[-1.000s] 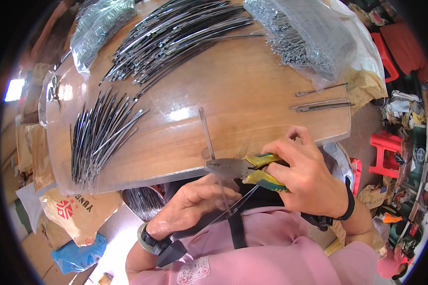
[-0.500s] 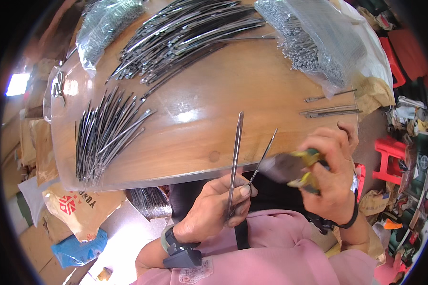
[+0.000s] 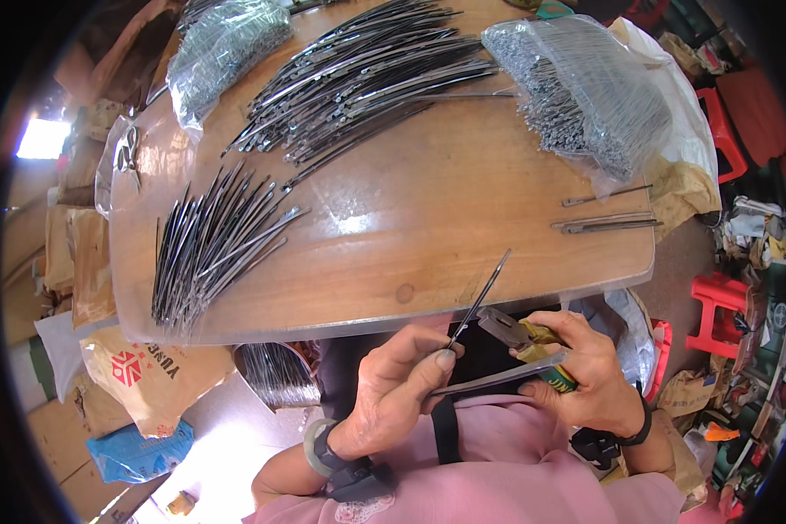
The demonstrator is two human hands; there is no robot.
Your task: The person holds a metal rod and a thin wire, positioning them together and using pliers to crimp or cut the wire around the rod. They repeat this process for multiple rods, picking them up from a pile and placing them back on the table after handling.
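Observation:
My left hand (image 3: 399, 393) pinches a thin dark metal rod (image 3: 482, 299) between thumb and fingers, its tip slanting up to the right. A flatter grey metal strip (image 3: 502, 374) also runs from this hand to the right, its far end over the handles in my right hand; whether it touches them I cannot tell. My right hand (image 3: 598, 375) is closed round pliers (image 3: 503, 328) with yellow and green handles. The jaws point left, close beside the lower part of the rod; whether they touch it I cannot tell.
On the wooden table (image 3: 463, 218) lie a large pile of dark metal strips (image 3: 341, 83), a smaller pile (image 3: 214, 244) and several single strips (image 3: 607, 223). Plastic bags of metal parts (image 3: 576, 96) stand at the back, with scissors (image 3: 128, 157) at left. A red stool (image 3: 716, 314) is at right.
The longer strip has swung from upright to lying rightward from my left hand. The pliers, blurred before, are now steadier and their jaws are nearer the rod. The whole view has shifted slightly.

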